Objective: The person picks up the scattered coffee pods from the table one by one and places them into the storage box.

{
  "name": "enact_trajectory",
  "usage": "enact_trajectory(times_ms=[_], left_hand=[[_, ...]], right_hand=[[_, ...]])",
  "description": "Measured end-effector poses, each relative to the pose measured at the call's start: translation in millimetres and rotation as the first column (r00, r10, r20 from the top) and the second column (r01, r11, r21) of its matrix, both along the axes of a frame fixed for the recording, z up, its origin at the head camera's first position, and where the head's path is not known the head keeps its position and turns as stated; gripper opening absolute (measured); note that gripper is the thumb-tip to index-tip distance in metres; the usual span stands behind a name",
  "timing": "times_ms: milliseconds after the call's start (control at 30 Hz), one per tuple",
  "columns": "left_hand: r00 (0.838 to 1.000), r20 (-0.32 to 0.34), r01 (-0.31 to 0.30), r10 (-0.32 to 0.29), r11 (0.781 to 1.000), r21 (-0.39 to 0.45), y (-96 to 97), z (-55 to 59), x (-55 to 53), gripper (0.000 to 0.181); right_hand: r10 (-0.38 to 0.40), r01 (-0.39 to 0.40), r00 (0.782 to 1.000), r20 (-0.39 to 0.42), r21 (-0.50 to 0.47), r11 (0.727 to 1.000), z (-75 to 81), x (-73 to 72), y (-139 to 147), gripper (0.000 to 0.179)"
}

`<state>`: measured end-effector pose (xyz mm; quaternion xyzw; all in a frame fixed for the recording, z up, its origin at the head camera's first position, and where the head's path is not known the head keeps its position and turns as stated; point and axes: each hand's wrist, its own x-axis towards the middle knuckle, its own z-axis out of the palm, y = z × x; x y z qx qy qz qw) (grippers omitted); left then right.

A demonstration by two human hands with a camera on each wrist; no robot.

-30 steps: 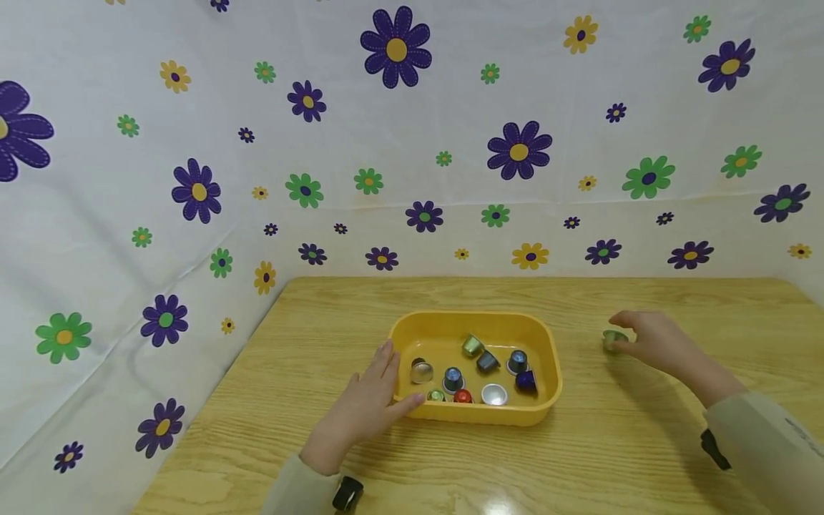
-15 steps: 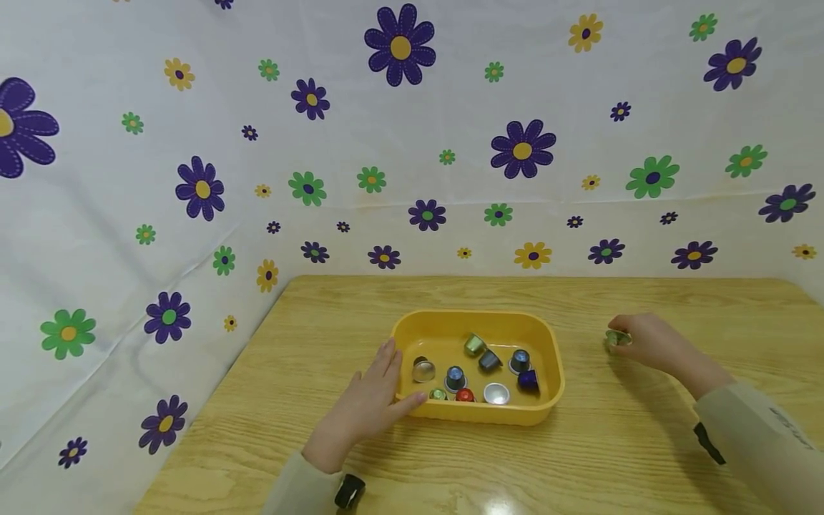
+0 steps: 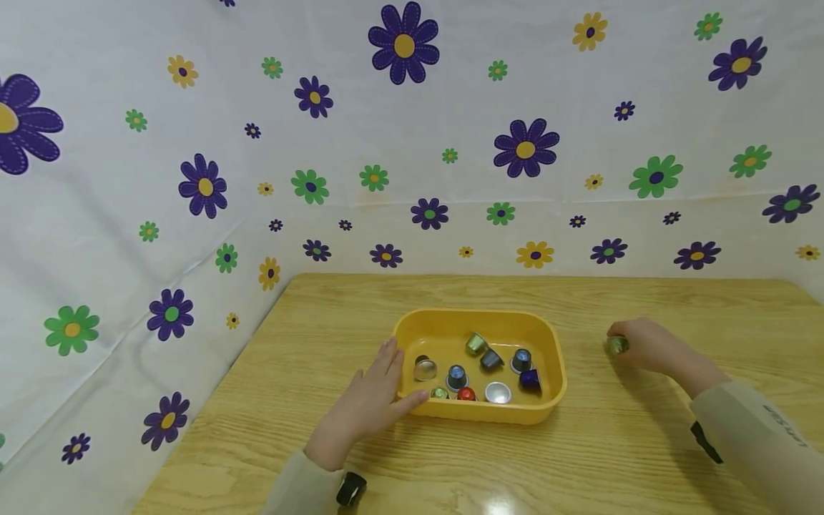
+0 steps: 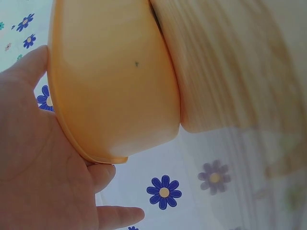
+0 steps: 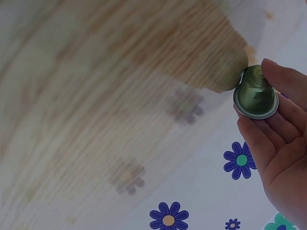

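To the right of the yellow bin, my right hand pinches a green coffee capsule close over the table. In the right wrist view the thumb is on the narrow end of the capsule and fingers lie at its silver rim. My left hand rests against the bin's left end with straight fingers, its thumb over the front rim. The left wrist view shows that hand along the rim of the bin.
Several coffee capsules lie in the bin, among them a red one, a dark blue one and a green one. The wooden table ends at a white flowered cloth behind and on the left.
The green capsule has tilted between my right fingers, and that hand has lowered slightly. The left hand keeps its place on the bin. The head view has shifted a little.
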<state>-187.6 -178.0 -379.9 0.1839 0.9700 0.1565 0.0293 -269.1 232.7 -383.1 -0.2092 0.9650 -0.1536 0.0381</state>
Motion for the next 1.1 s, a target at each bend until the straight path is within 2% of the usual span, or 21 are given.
enact_trajectory(times_ms=[200,600,867,1100], left_hand=[[1.0,0.007,-0.002,0.002,1.0,0.003,1.4,0.8,0.3,0.085],[1.0,0.011,0.004,-0.004,1.0,-0.009,2.6,0.7,0.8,0.086],[1.0,0.02,-0.004,0.004,1.0,-0.001,2.3,-0.6,0.3,0.086],[1.0,0.024,-0.014,0.014,1.0,0.003,2.6,0.5,0.0,0.086]], right_hand=[[0.008,-0.008,1.0,0.019,0.008,1.0,-1.3,0.9,1,0.023],[0.021,-0.021,1.0,-0.02,-0.022,1.0,5.1,5.2,-3,0.025],[0.082,-0.093,0.99,-0.117,-0.091,0.992,25.2,13.0,-14,0.025],[0.08,-0.093,0.991,-0.106,-0.121,0.988,47.3,22.9,-32,0.032]])
